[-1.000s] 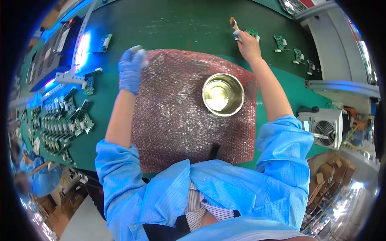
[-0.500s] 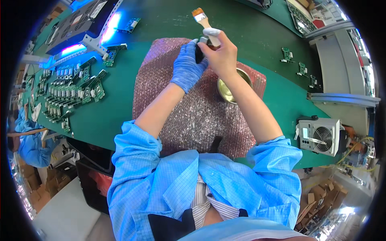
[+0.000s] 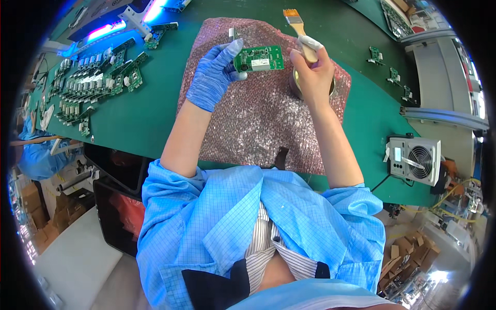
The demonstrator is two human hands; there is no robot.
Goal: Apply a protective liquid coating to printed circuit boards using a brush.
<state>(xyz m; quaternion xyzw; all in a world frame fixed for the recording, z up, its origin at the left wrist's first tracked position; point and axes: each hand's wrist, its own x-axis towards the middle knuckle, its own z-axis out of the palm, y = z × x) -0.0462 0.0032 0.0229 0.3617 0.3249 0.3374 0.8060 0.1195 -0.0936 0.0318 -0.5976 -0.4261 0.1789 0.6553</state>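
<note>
Gloved in blue, my left hand (image 3: 216, 72) pinches a green circuit board (image 3: 264, 53) by its left end, holding it flat side up above the bubble wrap (image 3: 248, 121). The board carries a white block and a round black part. My right hand (image 3: 316, 72), with white covers on fingertips, grips a brush (image 3: 301, 30) by its pale wooden handle. The brush's orange bristles point up and away from me. Partly hidden behind my right hand and wrist, a round metal tin (image 3: 296, 85) sits on the bubble wrap.
Rows of circuit boards (image 3: 88, 82) stand on the green mat at left, below a dark unit with glowing purple-blue lamps (image 3: 106, 31). A few small boards (image 3: 375, 56) lie at far right. A grey fan unit (image 3: 415, 159) stands at the right edge. A co-worker's blue sleeve (image 3: 44, 157) shows at left.
My hands have moved apart, the left one leftward and the right one rightward with the brush. The circuit board's flat face now shows between them. The whole view has shifted slightly.
</note>
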